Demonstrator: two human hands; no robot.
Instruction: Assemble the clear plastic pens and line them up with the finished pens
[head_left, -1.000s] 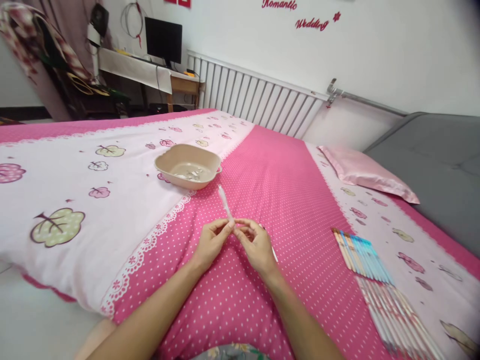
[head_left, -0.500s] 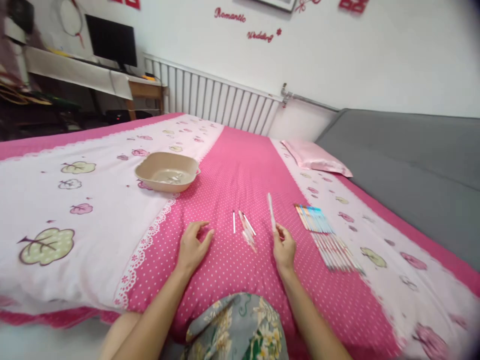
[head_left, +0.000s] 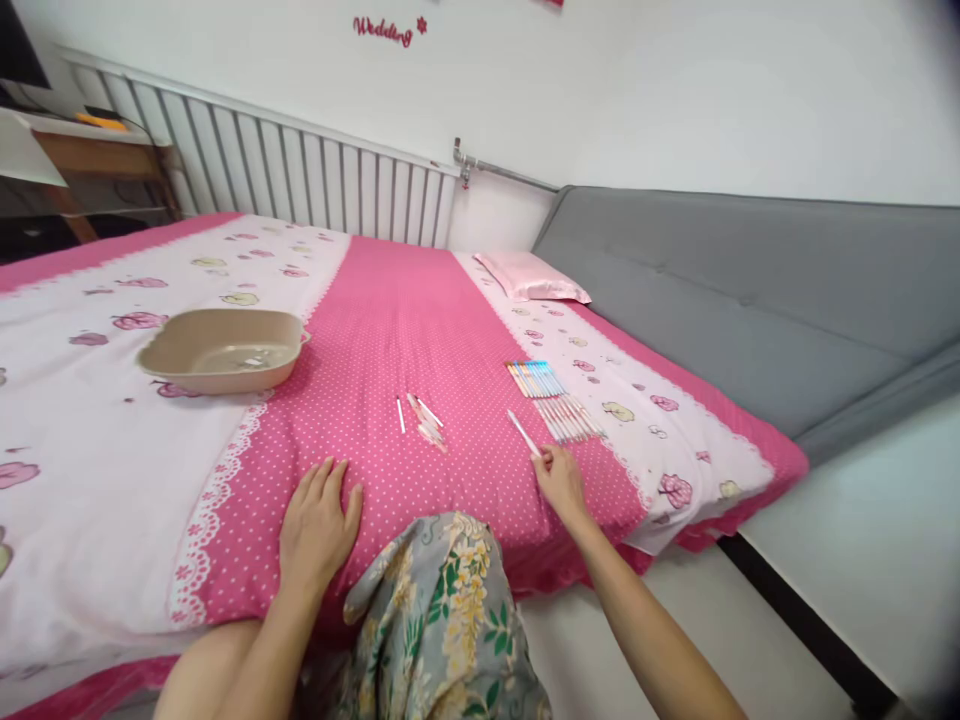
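My right hand [head_left: 561,482] pinches the near end of a slim whitish pen [head_left: 523,434], which points away and to the left above the dotted pink bedspread [head_left: 465,345]. Just beyond it lie two neat rows of pens, a row of blue-ended pens [head_left: 534,379] and a row of pale pink-and-white pens [head_left: 568,418]. My left hand [head_left: 319,525] rests palm down on the bedspread, fingers extended, holding nothing. Between the hands, farther off, is a small loose group of pens [head_left: 427,422], with one thin white pen [head_left: 400,414] apart at its left.
A beige plastic basin [head_left: 217,380] with some small items in it stands on the left. A pink pillow [head_left: 532,275] lies by the grey headboard [head_left: 720,280]. Behind the bed is a white radiator [head_left: 277,160]; a wooden desk [head_left: 105,160] is at far left.
The view has turned right. My right hand has carried the pen toward the pen rows, and the pen now tilts left. My left hand has lowered flat onto the bedspread nearer me.
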